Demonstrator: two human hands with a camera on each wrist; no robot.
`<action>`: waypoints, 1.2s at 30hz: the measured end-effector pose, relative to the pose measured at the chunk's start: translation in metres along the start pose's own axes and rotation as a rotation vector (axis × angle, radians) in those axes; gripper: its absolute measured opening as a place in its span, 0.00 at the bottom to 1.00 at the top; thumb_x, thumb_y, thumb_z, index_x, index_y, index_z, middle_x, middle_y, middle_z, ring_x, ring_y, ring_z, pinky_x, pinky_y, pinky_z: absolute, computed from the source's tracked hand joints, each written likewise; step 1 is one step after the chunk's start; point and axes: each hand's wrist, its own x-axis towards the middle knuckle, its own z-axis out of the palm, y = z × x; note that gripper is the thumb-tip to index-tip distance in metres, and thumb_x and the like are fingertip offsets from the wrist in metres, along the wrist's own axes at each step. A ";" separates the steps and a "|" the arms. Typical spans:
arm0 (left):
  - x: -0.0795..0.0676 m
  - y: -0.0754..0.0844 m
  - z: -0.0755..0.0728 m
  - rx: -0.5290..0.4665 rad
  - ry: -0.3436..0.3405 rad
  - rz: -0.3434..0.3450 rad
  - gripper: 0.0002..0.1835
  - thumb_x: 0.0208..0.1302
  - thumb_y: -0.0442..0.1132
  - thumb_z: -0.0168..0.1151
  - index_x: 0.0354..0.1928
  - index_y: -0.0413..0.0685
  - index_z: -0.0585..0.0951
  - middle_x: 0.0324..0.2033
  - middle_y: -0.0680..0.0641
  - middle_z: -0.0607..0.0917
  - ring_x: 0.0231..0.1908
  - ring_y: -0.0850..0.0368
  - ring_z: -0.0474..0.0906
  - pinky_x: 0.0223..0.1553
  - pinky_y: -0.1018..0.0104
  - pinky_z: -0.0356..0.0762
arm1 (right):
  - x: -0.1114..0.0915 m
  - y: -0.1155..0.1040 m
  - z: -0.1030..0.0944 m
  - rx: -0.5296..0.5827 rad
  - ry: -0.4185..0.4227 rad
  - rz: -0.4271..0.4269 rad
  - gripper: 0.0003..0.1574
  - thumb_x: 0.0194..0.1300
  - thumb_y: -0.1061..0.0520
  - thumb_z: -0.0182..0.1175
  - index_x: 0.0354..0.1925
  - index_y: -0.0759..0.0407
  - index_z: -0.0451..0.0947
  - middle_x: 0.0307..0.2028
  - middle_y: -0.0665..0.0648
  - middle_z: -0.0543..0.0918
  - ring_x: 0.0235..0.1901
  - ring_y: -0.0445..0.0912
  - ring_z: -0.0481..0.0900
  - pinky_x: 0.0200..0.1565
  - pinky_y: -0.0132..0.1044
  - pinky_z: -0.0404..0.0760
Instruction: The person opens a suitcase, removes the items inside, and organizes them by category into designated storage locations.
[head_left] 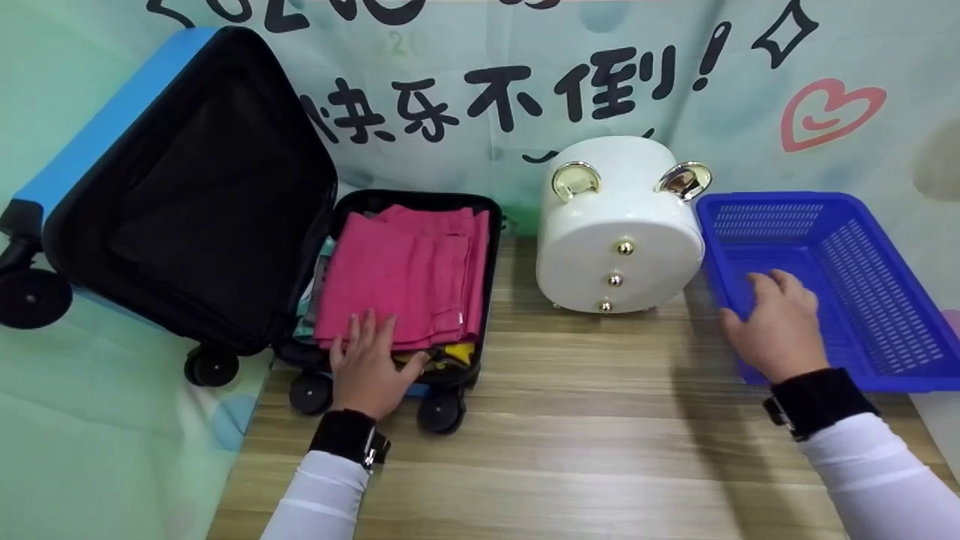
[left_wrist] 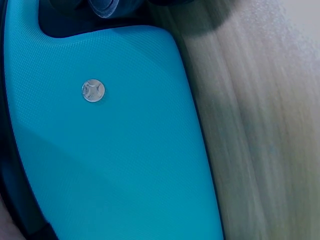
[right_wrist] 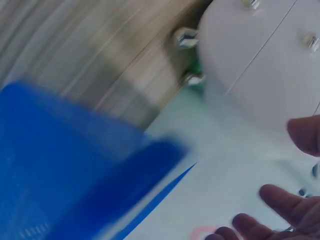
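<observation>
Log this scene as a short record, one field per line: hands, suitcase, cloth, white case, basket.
Left hand: fingers at near edge of pink cloth
Right hand: appears over blue basket, holding nothing
Suitcase: open, lid at left
Pink cloth: folded, in suitcase
White case: between suitcase and basket
Blue basket: right of white case

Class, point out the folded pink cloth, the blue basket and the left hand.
Folded pink cloth (head_left: 386, 277), head view: its top layer.
Blue basket (head_left: 892, 300), head view: slotted side wall.
Left hand (head_left: 370, 376), head view: back of the hand.
</observation>
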 end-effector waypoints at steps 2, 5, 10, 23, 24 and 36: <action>0.001 0.000 0.000 0.001 0.000 0.000 0.47 0.72 0.66 0.59 0.83 0.49 0.59 0.84 0.36 0.49 0.84 0.34 0.37 0.80 0.29 0.32 | -0.002 0.010 -0.003 -0.033 -0.048 0.041 0.45 0.71 0.54 0.62 0.73 0.80 0.60 0.72 0.87 0.56 0.68 0.86 0.52 0.68 0.78 0.56; 0.001 0.000 0.001 0.005 0.000 -0.001 0.47 0.72 0.66 0.59 0.83 0.49 0.59 0.84 0.36 0.49 0.84 0.34 0.37 0.79 0.29 0.33 | -0.004 0.018 -0.001 -0.055 -0.095 0.067 0.46 0.71 0.55 0.61 0.73 0.82 0.57 0.70 0.89 0.56 0.66 0.87 0.53 0.66 0.78 0.57; 0.001 -0.001 0.002 0.009 -0.003 -0.003 0.47 0.72 0.66 0.59 0.83 0.49 0.59 0.84 0.36 0.49 0.84 0.34 0.37 0.80 0.29 0.33 | -0.006 0.021 0.005 -0.052 -0.124 0.068 0.45 0.71 0.57 0.59 0.74 0.83 0.55 0.68 0.91 0.59 0.64 0.87 0.56 0.67 0.78 0.56; 0.001 -0.001 0.001 0.008 -0.010 -0.003 0.47 0.72 0.66 0.58 0.84 0.50 0.58 0.84 0.37 0.48 0.84 0.35 0.36 0.80 0.29 0.31 | -0.007 0.021 0.014 -0.062 -0.222 0.088 0.41 0.73 0.61 0.52 0.74 0.84 0.54 0.62 0.91 0.69 0.61 0.84 0.69 0.63 0.77 0.68; 0.001 -0.001 0.001 0.009 -0.011 -0.004 0.47 0.72 0.66 0.58 0.84 0.50 0.58 0.84 0.37 0.49 0.84 0.35 0.36 0.80 0.29 0.31 | -0.007 0.021 0.015 -0.067 -0.224 0.086 0.40 0.73 0.61 0.51 0.74 0.84 0.55 0.61 0.91 0.70 0.59 0.84 0.71 0.61 0.76 0.70; 0.000 0.000 0.000 0.001 -0.002 -0.006 0.47 0.72 0.66 0.59 0.83 0.50 0.58 0.84 0.37 0.49 0.84 0.35 0.36 0.80 0.30 0.31 | -0.017 0.001 0.027 -0.095 -0.194 0.010 0.36 0.70 0.62 0.53 0.68 0.86 0.61 0.50 0.90 0.78 0.46 0.83 0.79 0.48 0.75 0.78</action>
